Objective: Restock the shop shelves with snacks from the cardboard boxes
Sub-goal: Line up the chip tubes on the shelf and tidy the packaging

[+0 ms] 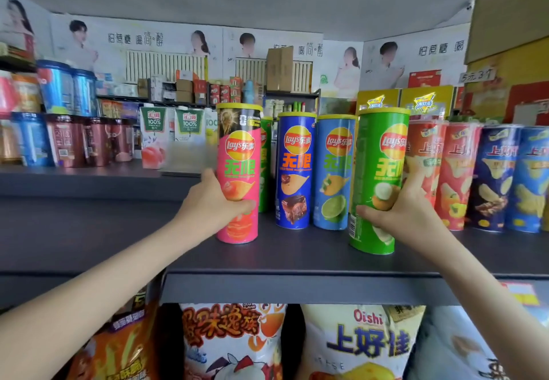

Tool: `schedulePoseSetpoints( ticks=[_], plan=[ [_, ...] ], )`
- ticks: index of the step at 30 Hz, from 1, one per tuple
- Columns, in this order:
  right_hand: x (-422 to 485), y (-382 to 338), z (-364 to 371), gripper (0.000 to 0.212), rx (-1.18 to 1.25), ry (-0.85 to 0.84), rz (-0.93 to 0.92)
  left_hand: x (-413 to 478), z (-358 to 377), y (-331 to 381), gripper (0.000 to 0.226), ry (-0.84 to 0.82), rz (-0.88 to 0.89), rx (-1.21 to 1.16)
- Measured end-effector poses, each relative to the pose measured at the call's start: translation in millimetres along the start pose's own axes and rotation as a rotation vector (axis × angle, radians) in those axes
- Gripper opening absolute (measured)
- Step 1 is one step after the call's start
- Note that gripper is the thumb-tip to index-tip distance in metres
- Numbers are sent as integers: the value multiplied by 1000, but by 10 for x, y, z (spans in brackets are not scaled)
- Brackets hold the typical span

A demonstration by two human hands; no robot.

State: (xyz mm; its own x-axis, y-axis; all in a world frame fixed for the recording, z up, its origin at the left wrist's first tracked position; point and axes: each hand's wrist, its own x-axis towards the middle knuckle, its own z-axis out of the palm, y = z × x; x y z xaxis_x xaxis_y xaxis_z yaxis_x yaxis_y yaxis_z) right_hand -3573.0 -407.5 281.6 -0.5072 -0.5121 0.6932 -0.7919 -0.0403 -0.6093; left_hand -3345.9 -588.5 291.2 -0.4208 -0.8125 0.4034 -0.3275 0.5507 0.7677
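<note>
Two tubes were held upright on the shelf [297,258]. The pink tube [237,171] was gripped by the left hand [208,204], the green tube [377,177] by the right hand [401,210].

Two chip tubes stand near the front of the shelf [297,260] — the left tube [239,154] in the grip of the left hand [208,201], the right tube [378,165] in that of the right hand [407,210]. Between them, further back, a pair of tubes [295,168] stands side by side. Another tube [265,165] sits half hidden behind the left tube. A row of tubes [475,177] extends to the right. Snack bags [356,344] fill the level below — juice cartons [172,130] stand behind, left.
</note>
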Motion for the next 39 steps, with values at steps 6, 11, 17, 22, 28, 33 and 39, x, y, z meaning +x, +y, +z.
schedulePoseSetpoints(
  ticks=[6,11,17,22,28,33,39],
  plan=[
    [-145,-494,318,106,132,-117,-34,-1,-412,-134,54,82,10,-160],
    [-10,-864,1138,106,176,-178,-64,-85,-924,-315,69,196,-23,-199],
    [86,-1051,1777,110,82,-114,14,-227,-1231,-571,67,290,-36,-198],
    [102,-1030,1923,112,-47,-26,31,-258,-1194,-680,68,279,-41,-246],
    [74,-1001,1910,109,-9,-5,45,-259,-978,-472,60,201,26,-263],
    [-15,-1098,1458,63,281,78,-42,-307,-767,-196,60,123,97,-247],
    [-227,-1307,848,53,439,-227,-70,-510,-331,205,64,27,240,-110]
  ],
)
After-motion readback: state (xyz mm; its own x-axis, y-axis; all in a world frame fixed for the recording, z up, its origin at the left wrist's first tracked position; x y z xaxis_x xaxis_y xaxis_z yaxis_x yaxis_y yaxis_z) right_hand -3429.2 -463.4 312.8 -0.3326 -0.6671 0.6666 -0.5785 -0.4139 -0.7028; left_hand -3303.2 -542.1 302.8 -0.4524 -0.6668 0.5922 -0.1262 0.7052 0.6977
